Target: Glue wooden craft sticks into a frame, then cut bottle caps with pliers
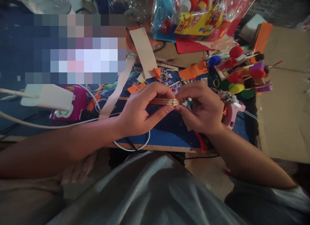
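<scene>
Between both hands lies a small bundle of wooden craft sticks (160, 101), held level above the table with its cut or rounded ends showing near the middle. My left hand (145, 108) pinches the bundle from its left side, thumb below and fingers above. At its right end, my right hand (202, 105) grips it with thumb and forefinger, the fingertips almost meeting those of the left. A pink glue gun (232, 113) lies just right of my right hand. The far parts of the sticks are hidden behind my left fingers.
Foam pieces and sticks form a colourful cluster (242, 69) at right. A bag of coloured balls (198, 18) lies at the back. A white charger (48, 97) sits on a magenta box (81, 102), cables crossing the blue table (169, 133). Cardboard (283, 89) is at right.
</scene>
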Motion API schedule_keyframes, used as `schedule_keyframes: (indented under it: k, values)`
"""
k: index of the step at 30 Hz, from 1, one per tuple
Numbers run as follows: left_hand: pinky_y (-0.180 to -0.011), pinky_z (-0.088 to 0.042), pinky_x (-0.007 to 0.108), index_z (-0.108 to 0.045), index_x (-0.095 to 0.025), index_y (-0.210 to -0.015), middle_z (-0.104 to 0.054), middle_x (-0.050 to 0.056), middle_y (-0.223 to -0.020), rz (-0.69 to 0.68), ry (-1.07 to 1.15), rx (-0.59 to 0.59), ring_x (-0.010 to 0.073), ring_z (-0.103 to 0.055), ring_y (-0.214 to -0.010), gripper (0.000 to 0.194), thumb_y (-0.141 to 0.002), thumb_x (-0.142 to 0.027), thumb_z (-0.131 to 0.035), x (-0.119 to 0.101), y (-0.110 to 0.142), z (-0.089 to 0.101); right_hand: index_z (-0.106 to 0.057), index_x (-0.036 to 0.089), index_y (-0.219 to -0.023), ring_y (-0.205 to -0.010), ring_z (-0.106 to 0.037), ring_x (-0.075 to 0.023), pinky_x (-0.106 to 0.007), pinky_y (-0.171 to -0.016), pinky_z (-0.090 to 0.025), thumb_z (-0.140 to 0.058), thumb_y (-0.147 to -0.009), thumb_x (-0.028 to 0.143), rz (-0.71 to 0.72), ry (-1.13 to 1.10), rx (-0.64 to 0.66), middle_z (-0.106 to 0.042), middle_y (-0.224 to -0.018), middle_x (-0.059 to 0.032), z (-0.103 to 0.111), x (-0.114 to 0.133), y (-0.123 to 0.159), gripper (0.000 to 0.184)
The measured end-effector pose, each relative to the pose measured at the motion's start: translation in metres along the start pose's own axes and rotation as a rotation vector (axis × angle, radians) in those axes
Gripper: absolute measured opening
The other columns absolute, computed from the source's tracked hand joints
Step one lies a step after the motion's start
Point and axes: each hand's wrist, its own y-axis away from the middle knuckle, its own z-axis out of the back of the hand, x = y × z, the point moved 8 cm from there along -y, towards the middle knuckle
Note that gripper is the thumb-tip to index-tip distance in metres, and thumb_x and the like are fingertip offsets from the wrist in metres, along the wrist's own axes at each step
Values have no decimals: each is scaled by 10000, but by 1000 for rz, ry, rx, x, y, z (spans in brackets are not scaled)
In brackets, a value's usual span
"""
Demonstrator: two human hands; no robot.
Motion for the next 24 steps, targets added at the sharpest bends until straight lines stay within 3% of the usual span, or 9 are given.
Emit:
schedule_keyframes:
  k: [5, 10, 24]
  values:
    - [-937, -706, 386, -695, -248, -1253, -808, 70, -1189, -160, 0, -16, 215, -801, -1058, 169, -1105, -311, -746, -8, -3, 2, -803, 294, -1211, -955, -796, -303, -499, -819, -692, -870, -1013, 250, 17, 39, 0, -844, -1059, -90, 1, 4, -1, 214]
    - [-831, -675, 293, -696, -209, -1273, -802, 66, -1129, -352, 16, -83, 175, -798, -982, 218, -1084, -278, -780, -12, -4, 3, -838, 305, -1212, -907, -783, -303, -492, -777, -699, -869, -1002, 239, 58, 49, -36, -843, -1034, -93, 3, 7, -2, 223]
    - [-806, -713, 216, -741, -199, -1263, -789, 54, -1078, -349, 142, -52, 134, -816, -898, 207, -1066, -162, -794, -11, -5, 1, -827, 276, -1170, -914, -802, -279, -453, -778, -700, -901, -987, 246, 58, -10, -34, -834, -1006, -82, 3, 5, 2, 200]
